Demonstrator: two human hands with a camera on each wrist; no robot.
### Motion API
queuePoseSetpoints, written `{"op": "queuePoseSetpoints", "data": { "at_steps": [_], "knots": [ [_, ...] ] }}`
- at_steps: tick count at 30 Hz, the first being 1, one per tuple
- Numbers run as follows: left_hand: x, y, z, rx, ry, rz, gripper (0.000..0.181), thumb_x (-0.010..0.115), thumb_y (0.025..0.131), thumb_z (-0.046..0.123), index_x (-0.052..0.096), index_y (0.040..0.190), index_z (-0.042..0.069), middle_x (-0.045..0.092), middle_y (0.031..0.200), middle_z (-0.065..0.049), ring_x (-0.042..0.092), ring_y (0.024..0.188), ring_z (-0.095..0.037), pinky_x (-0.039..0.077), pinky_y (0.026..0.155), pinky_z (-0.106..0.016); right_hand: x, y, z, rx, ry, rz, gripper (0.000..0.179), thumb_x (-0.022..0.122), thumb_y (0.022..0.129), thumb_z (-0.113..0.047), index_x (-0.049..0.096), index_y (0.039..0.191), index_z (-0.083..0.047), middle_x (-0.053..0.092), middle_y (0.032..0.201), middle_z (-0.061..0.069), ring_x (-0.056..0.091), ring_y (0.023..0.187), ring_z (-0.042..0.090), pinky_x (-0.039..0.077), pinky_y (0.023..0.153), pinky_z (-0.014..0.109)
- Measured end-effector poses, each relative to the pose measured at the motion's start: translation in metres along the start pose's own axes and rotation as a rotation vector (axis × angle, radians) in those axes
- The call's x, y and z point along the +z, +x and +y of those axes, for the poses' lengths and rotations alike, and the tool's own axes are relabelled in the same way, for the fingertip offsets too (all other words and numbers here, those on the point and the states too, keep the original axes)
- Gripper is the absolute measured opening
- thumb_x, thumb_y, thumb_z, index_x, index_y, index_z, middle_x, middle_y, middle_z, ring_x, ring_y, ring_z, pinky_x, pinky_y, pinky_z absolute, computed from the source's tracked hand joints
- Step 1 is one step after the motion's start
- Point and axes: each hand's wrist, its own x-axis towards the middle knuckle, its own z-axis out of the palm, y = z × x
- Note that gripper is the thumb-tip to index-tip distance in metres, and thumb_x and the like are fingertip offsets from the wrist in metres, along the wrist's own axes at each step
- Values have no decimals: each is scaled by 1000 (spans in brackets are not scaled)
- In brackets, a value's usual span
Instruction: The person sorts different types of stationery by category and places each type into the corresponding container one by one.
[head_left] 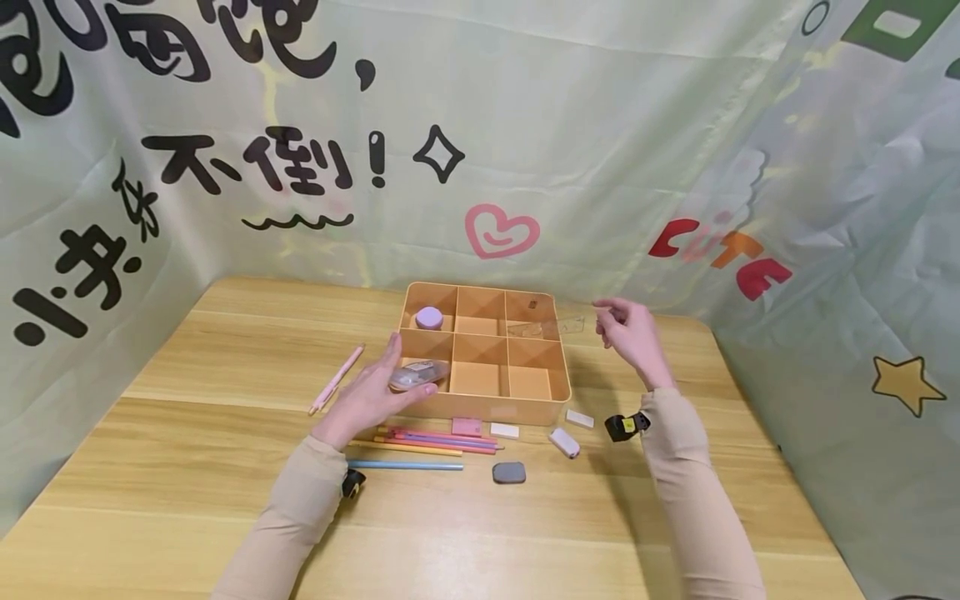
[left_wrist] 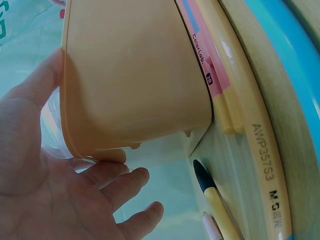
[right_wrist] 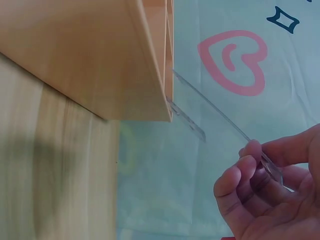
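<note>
While the right hand (head_left: pixel 630 333) pinches a thin clear plastic strip (right_wrist: pixel 215 110) beside the tan six-compartment plastic box (head_left: pixel 495 408), I see another clear strip (right_wrist: pixel 189 121) jutting past the rim; the left hand (head_left: pixel 371 392), fingers loosely spread, touches the box's left side; slim coloured pencils (head_left: pixel 435 440) and white rectangular blocks (head_left: pixel 506 431) crowd its front; a round lilac pot (head_left: pixel 429 317) occupies the back-left compartment.

Cloth backdrop (head_left: pixel 607 125), black lettering (head_left: pixel 300 162): "不倒!" on the far side, "小快乐" climbing the left. Top line cut off, ends in a comma. Coloured letters (head_left: pixel 735 247) at right: "CUTE". Printed signs: pink heart (head_left: pixel 502 232), outlined four-point star (head_left: pixel 438 154), gold star (head_left: pixel 907 386). Pink pencil (left_wrist: pixel 201 50): "ColorLab.", boxed "2B". Yellow pencil (left_wrist: pixel 256 137): "AWP357S3", then "M&G"; characters after it too blurred to read.
</note>
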Motion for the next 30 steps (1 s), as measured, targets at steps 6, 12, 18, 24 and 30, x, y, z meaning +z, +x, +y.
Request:
{"op": "queuePoseSetpoints", "data": {
  "at_steps": [6, 12, 18, 24, 30],
  "knots": [
    [1, 0, 0, 0, 2, -1, 115, 63, 89, 67, -2, 161, 5, 11, 167, -20, 27, 151, -42, 31, 121, -57, 1, 10, -5, -2, -50, -53, 35, 46, 102, -9, 60, 130, 6, 63, 72, 1, 55, 57, 8, 49, 54, 24],
    [1, -1, 1, -6, -13, -4, 113, 63, 90, 63, -3, 161, 6, 7, 168, -18, 26, 151, -43, 31, 121, -58, 6, 18, -6, 3, -124, -66, 33, 48, 102, -10, 63, 127, 5, 69, 80, 14, 55, 58, 13, 46, 54, 25],
    [1, -1, 2, -8, -23, -7, 114, 63, 90, 64, -4, 162, 7, 5, 169, -17, 24, 152, -43, 29, 121, -59, 13, 23, -6, 4, -188, -40, 31, 52, 99, -10, 66, 122, 5, 73, 86, 21, 61, 65, 16, 44, 60, 25],
    [1, -1, 1, -3, -25, -6, 115, 63, 89, 66, -4, 162, 7, 5, 169, -16, 25, 152, -43, 30, 121, -59, 20, 25, -6, -9, -251, -17, 31, 58, 97, -14, 68, 119, 5, 73, 83, 22, 54, 55, 13, 41, 54, 27],
    [1, -1, 1, -2, -24, -7, 115, 63, 89, 66, -4, 162, 7, 4, 169, -16, 23, 153, -42, 29, 122, -58, 23, 23, -2, -13, -278, 4, 34, 60, 96, -19, 67, 122, 2, 70, 70, 15, 50, 49, 12, 38, 51, 28]
  ]
}}
